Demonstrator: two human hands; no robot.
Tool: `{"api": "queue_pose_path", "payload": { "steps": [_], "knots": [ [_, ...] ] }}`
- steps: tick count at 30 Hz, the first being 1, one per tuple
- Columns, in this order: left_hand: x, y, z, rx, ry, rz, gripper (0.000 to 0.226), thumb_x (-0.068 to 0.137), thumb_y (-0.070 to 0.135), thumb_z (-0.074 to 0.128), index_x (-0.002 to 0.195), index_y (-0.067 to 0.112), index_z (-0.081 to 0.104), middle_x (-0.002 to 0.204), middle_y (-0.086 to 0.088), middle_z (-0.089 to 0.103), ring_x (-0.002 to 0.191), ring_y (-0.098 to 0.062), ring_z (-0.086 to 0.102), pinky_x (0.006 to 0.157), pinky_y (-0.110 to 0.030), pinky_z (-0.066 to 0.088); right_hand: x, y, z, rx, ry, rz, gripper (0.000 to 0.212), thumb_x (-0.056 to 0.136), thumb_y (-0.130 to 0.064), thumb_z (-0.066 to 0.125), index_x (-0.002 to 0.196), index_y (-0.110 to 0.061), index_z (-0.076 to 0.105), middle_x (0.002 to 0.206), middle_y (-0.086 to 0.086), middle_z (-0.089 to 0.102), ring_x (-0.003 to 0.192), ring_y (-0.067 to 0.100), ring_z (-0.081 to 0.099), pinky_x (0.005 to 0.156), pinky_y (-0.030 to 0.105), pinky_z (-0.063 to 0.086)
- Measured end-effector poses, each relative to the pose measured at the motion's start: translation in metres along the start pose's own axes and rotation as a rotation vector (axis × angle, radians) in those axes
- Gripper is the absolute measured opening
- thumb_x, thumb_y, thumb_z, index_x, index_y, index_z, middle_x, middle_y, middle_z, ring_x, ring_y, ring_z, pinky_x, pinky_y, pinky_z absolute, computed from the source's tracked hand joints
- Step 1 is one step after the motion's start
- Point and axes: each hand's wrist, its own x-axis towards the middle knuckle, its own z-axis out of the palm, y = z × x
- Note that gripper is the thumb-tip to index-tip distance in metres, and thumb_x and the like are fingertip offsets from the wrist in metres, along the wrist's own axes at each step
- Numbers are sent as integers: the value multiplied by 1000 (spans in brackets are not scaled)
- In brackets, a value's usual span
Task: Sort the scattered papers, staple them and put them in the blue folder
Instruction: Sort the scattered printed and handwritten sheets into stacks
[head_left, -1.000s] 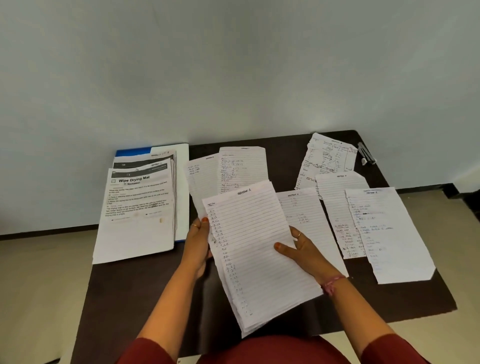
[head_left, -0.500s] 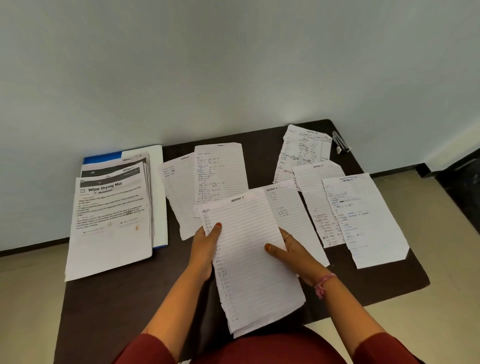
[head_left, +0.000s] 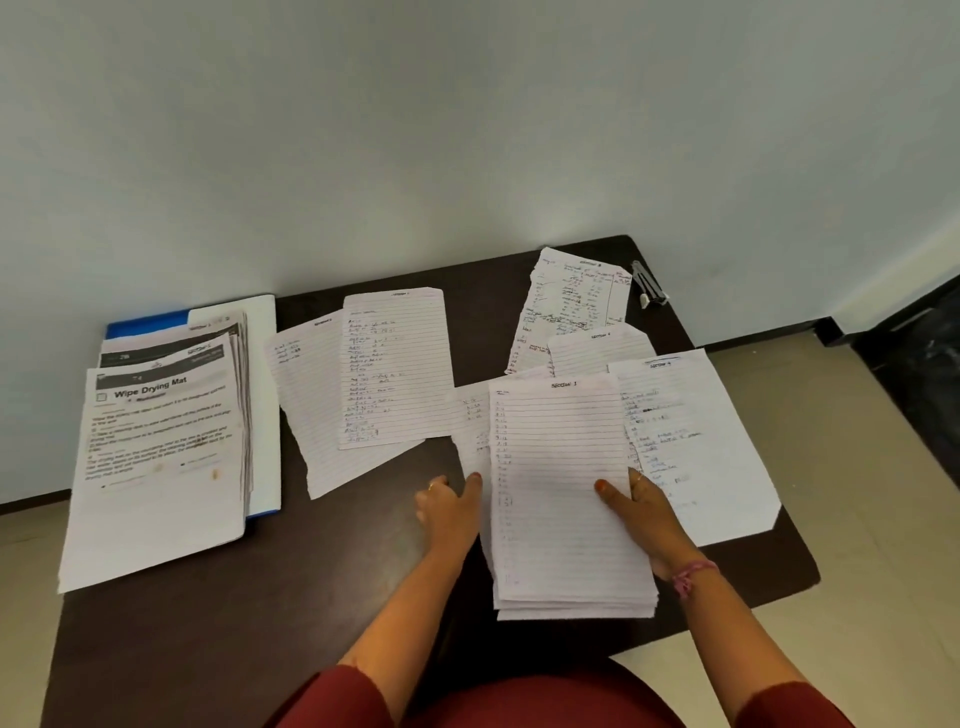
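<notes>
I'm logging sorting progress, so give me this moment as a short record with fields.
held stack: lined sheets, top headed Section 1
right hand: right hand grips the stack's right edge, thumb on top
left hand: left hand at the stack's left edge; grip unclear
blue folder: blue folder at far left under printed pages
stapler: stapler at far right corner, untouched

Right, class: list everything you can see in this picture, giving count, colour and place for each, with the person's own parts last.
table: one, dark brown, against the wall
folder: one, blue, far left, under the printed stack
printed stack: one, white, left
lined sheets: several, white, scattered centre and right
held stack: one, white, front centre
stapler: one, dark, far right corner
left hand: one, at the held stack's left edge
right hand: one, thumb on the held stack
</notes>
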Motion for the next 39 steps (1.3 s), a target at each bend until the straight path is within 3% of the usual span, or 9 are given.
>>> {"api": "queue_pose_path", "payload": {
  "steps": [6,8,13,16,19,23,28,31,39],
  "knots": [
    [10,15,16,70,87,-14,65,89,48,53,130,-1,48,139,-16,35,125,-33,37,106,-48,33,31,-16,-2,-199,-63,-59,39,92,-28,61,128,-15,55,125,0,61,114,17,59,101,44,47],
    [13,20,18,175,104,-26,66,89,50,54,136,6,43,141,-13,31,128,-31,34,105,-48,27,40,-25,6,-290,-78,-71,49,93,-28,60,136,-10,46,133,1,54,123,20,51,106,38,40],
    [20,29,26,249,141,-55,63,84,47,62,132,9,44,138,-13,34,126,-31,33,103,-46,27,55,-31,25,-514,-29,-110,47,94,-20,58,135,-3,42,131,11,55,122,27,51,93,22,35],
    [22,33,29,187,143,-121,54,79,43,68,120,13,51,131,-10,37,121,-30,35,99,-43,29,59,-25,30,-583,-10,-154,47,90,-24,62,129,-4,45,126,12,57,117,27,53,96,31,43],
    [26,30,30,53,155,-108,34,79,38,72,98,17,53,120,-6,48,112,-28,46,94,-41,37,58,-21,34,-650,11,-175,51,91,-26,61,131,-3,42,126,12,53,114,26,54,92,30,44],
    [21,24,32,-211,39,40,18,88,23,66,98,13,55,105,-9,66,82,-14,62,68,-27,51,58,-19,36,-657,9,-205,55,91,-27,60,135,-4,37,129,12,51,109,25,56,89,30,46],
    [9,18,35,-320,-59,160,28,94,26,58,119,14,60,111,1,68,101,-13,65,89,-32,52,56,-16,36,-637,-22,-220,59,92,-27,59,141,-7,31,136,10,47,116,23,53,94,29,44],
    [4,15,32,-354,-81,195,17,96,24,55,112,25,57,105,9,67,99,-7,63,84,-27,52,53,-14,36,-615,-61,-209,62,91,-28,59,143,-8,29,139,8,44,120,22,51,98,29,43],
    [11,9,-16,-517,-213,104,29,93,22,57,121,16,58,112,-7,70,104,-26,67,95,-49,50,46,-18,27,-495,-123,-328,59,87,-41,64,137,-21,39,126,-6,43,114,10,47,99,27,43]
  ]
}}
